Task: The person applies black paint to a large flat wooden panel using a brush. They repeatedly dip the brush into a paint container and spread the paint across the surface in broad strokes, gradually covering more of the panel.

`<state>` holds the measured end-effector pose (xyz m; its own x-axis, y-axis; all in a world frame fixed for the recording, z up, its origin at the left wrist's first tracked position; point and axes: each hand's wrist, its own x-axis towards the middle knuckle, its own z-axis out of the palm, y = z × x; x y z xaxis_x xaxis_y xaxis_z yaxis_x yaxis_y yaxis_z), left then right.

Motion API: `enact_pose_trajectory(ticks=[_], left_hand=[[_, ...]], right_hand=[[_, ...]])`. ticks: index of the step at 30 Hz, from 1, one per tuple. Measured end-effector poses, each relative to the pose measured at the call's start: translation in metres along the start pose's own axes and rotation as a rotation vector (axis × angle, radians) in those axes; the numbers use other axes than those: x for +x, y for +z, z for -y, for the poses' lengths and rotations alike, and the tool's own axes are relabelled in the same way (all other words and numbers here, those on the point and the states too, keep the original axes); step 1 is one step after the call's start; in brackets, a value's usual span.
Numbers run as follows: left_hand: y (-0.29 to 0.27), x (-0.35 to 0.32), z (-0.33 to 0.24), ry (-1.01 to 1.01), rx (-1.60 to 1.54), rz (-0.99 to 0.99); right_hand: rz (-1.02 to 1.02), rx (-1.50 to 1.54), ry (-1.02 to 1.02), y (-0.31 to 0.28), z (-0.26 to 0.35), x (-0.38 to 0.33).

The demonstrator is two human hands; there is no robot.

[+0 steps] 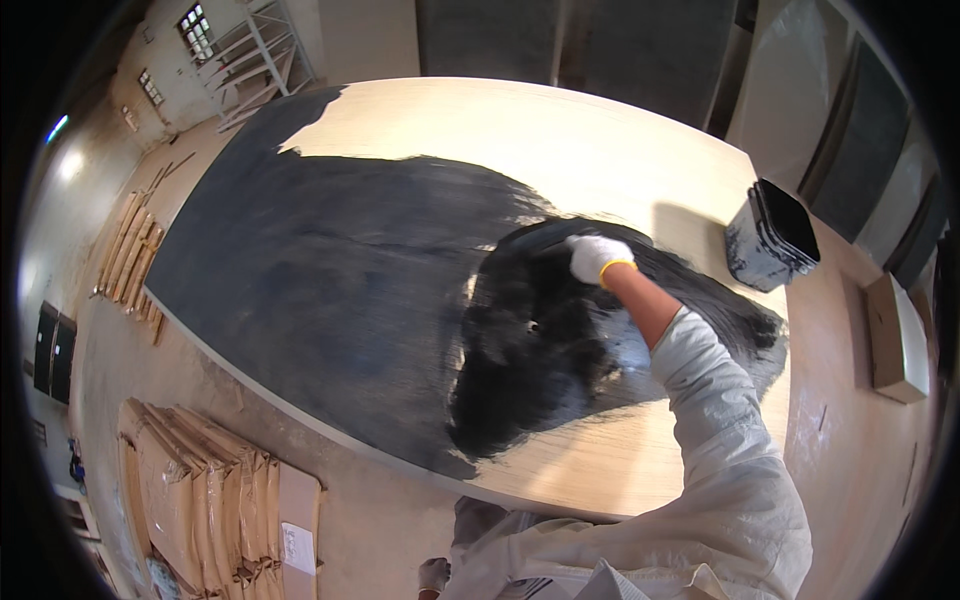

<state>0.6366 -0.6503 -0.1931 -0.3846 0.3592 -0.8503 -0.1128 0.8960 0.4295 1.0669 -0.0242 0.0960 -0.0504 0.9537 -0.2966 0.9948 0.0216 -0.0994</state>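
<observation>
My right hand (598, 258), in a white glove with a yellow cuff, reaches over a large pale wood-grain board (560, 110). Its fingers are closed, low over wet black paint (530, 330) spread across the board's middle. Whatever they grip is lost against the black. Leftward, a duller dark coat (330, 250) covers much of the surface, with streaky edges where bare wood shows. Beyond the near edge, low in the picture, is my left hand (434, 575), dark-looking and small; its fingers do not show clearly. A paint-smeared square bucket (770, 235) stands on the board's right end.
Brown wrapped flat packs (200, 480) lean together at the lower left, with more bundles (130, 250) farther back. A cardboard box (895, 340) sits on the floor at right. Dark panels (640, 60) stand behind the board, and a metal rack (260, 60) is at the far left.
</observation>
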Motion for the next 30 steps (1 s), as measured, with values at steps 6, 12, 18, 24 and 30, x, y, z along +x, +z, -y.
enact_pose_trajectory(ticks=[6,12,18,24,30], left_hand=[[-0.013,0.032,0.024,0.072,0.166,-0.046],[-0.022,0.002,0.059,0.001,0.089,-0.09],[-0.005,0.02,0.036,0.095,0.157,-0.099],[0.009,0.009,0.019,0.028,-0.017,-0.097],[-0.015,0.033,0.016,0.012,-0.245,-0.126]], right_hand=[[-0.073,-0.075,-0.009,-0.005,-0.03,0.077],[0.0,-0.088,-0.118,-0.002,0.002,0.021],[-0.107,-0.1,-0.077,-0.004,-0.021,0.085],[0.161,-0.169,-0.395,0.001,0.086,-0.054],[0.054,-0.15,-0.366,-0.024,0.062,0.002]])
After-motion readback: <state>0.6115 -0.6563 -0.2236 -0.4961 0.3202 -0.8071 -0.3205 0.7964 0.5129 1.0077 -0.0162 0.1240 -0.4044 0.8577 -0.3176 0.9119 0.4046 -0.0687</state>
